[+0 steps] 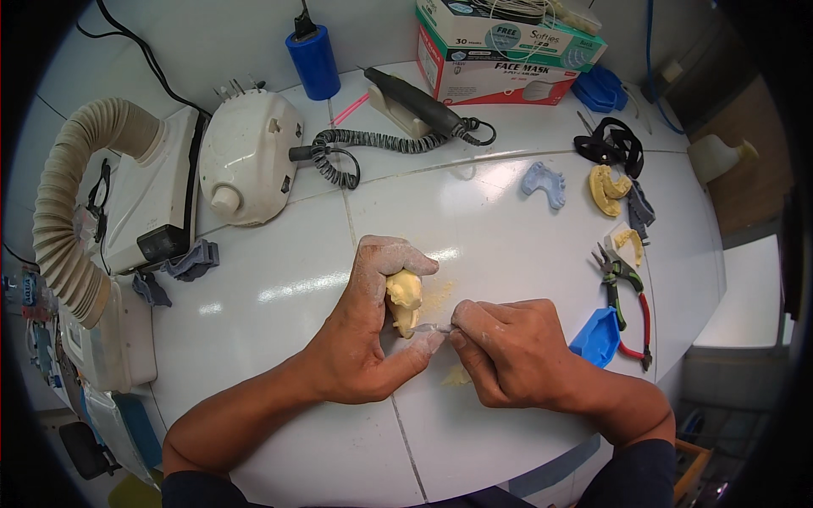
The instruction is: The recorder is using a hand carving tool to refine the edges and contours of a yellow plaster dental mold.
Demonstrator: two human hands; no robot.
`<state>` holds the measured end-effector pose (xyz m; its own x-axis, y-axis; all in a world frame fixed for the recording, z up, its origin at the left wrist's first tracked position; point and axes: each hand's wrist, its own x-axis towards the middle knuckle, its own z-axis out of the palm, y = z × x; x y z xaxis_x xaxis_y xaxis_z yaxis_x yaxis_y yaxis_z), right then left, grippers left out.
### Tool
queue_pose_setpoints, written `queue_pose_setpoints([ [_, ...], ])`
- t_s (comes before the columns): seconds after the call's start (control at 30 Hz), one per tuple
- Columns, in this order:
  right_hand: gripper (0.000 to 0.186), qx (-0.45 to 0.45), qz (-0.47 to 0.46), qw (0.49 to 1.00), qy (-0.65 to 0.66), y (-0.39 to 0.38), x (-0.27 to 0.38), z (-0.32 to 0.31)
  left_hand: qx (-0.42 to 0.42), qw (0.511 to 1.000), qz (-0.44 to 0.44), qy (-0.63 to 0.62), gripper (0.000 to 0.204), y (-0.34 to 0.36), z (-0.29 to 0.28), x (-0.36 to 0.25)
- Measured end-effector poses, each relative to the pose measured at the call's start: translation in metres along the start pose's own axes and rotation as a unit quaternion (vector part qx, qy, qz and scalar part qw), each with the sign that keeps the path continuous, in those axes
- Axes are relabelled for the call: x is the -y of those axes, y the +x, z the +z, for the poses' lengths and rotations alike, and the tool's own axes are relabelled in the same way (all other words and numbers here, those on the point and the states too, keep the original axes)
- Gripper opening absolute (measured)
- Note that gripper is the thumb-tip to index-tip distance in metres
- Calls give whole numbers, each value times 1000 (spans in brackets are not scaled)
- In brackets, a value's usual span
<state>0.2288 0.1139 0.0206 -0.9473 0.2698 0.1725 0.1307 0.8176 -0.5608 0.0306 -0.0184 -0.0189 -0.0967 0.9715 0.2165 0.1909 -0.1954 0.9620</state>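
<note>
In the middle of the view my left hand point(356, 347) is wrapped around a pale yellow plaster dental model point(405, 290), fingers curled over its top and thumb below. Plaster dust whitens the fingers. To its right, my right hand point(523, 349) pinches a thin metal carving tool point(434, 328), its handle mostly hidden in the grip. The tool's tip lies close to the model's lower end and my left thumb; whether it touches the plaster I cannot tell. Yellow shavings point(438, 296) are scattered on the white table point(279, 330) beside and below the hands.
A dust extractor with a ribbed hose point(63, 195) and a white control box point(246, 161) stand left. Behind lie a black handpiece point(415, 100), a blue cylinder point(314, 63) and a mask box point(500, 80). Rightward are dental casts point(606, 190), pliers point(622, 279) and a blue tray point(596, 337).
</note>
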Motion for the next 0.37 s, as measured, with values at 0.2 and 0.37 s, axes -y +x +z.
queue_pose_setpoints([
  [0.2,16,-3,1,1000,-11,0,2,1,-5,1000,-6,-3,67,-1,1,-1],
  [0.37,17,-4,13,1000,-20,0,2,3,11,992,88,84,62,4,-3,3],
])
